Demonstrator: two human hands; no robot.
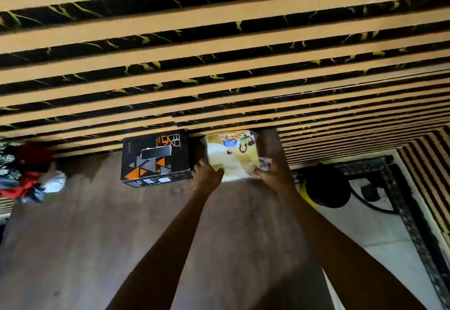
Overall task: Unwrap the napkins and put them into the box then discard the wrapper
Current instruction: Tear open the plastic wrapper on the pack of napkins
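Both hands, left hand (207, 173) and right hand (267, 172), pinch the napkin pack (231, 156) shut-fingered (wrapper still on), so a hard tear could spill napkins beside the box (155, 158).

My feed is dim and warm-toned. Both forearms read as dark shapes, and the worktop (97, 236) looks soft and smeared. The wrapper (232, 156) catches pale glare. Wall slats bow toward the edges; bottom corners blur.

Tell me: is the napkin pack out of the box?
Out. The pack lies on the table beside the box, held by both hands.
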